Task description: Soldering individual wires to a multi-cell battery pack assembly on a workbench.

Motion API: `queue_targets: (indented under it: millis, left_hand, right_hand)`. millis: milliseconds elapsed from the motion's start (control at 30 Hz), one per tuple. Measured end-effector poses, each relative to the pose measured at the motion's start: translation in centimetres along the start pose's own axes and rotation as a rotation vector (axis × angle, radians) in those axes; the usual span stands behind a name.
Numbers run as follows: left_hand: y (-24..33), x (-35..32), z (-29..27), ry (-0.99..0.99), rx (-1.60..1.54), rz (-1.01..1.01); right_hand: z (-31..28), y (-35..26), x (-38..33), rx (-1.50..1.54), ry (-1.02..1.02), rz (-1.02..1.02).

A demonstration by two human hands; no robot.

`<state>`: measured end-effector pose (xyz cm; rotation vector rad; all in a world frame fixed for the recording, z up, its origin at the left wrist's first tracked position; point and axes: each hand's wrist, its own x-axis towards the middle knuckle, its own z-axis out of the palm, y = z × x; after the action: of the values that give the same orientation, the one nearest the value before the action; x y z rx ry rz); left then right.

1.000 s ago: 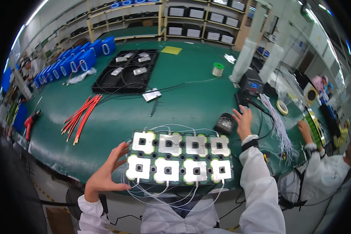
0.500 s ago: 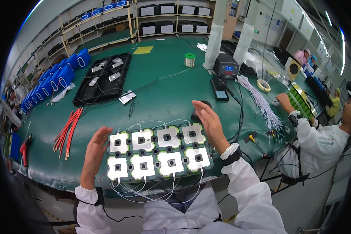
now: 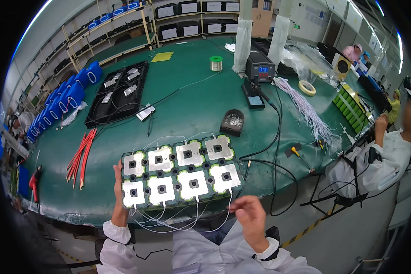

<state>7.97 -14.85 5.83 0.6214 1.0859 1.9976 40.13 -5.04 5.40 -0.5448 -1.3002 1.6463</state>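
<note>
An eight-plate battery pack (image 3: pixel 174 172) is seen at the near edge of the green tabletop (image 3: pixel 182 119), its silvery connector plates (image 3: pixel 194 176) facing up; whether its underside is fully supported cannot be told. The left hand (image 3: pixel 118 194) is set upright against the pack's left end, fingers extended, but its palm is hidden, so a firm grip cannot be confirmed. The right hand (image 3: pixel 252 219) is held near the front right corner, half open with blurred, loosely curled fingers; nothing is plainly held, and contact with the nearby white lead (image 3: pixel 197 206) cannot be told. The pack would probably be found heavy and stiff, with smooth plates on which fingers might slip. It is best taken by both end walls of the frame (never by the thin leads, whose joints look fragile). Behind it, a black cup of metal shavings (image 3: pixel 233 122) is placed.
</note>
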Motion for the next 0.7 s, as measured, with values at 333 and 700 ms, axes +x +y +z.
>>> queue_targets:
  millis: [333, 700]
  left_hand:
    - [0.7, -0.7, 0.3, 0.019, 0.052, 0.009]
    - [2.1, -12.7, 5.3, 0.167, 1.285, 0.884]
  right_hand:
    - [2.5, 0.1, 1.5, 0.101, 0.039, 0.202]
    - [2.2, 0.7, 0.9, -0.434, 0.301, -0.120]
